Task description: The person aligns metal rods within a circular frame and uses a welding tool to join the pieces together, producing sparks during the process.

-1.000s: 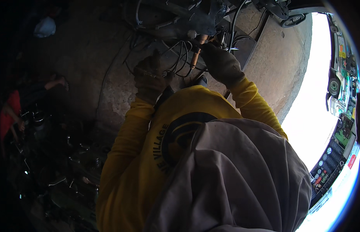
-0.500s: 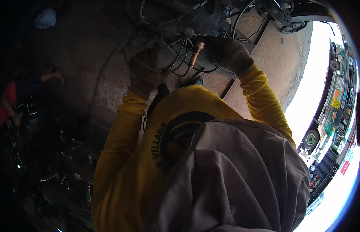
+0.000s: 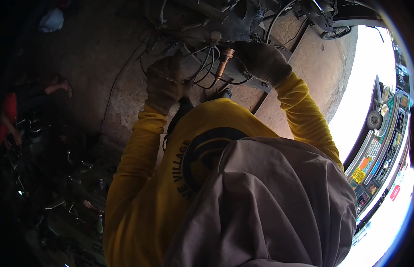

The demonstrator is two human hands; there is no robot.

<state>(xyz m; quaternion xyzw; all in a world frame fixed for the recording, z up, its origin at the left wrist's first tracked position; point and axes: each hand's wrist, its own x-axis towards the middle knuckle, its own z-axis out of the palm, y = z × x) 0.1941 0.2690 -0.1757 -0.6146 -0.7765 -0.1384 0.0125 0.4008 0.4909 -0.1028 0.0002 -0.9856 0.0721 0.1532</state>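
Observation:
Both hands wear dark work gloves and are raised to a dark metal frame (image 3: 233,26) with cables about it. My left hand (image 3: 166,84) is closed left of the cables, its fingers curled in shadow; what they hold cannot be made out. My right hand (image 3: 265,63) is closed against the frame's right side, its fingertips lost in the dark. Between the hands, a copper-coloured cylinder (image 3: 223,64), wider at its top, hangs at a tilt. Thin black cables (image 3: 206,66) loop down beside it from a bunched point under the frame.
Concrete floor (image 3: 127,100) lies below, with a long dark cord (image 3: 112,89) across it. At the left a person in red (image 3: 10,111) sits low near dark metal parts (image 3: 64,196). A wheel (image 3: 337,32) stands at the upper right; a colourful vehicle (image 3: 378,147) is outside.
My hands keep nearly the same place; the left has shifted very slightly left. The copper-coloured cylinder hangs as before. Outside, the colourful vehicle has moved along.

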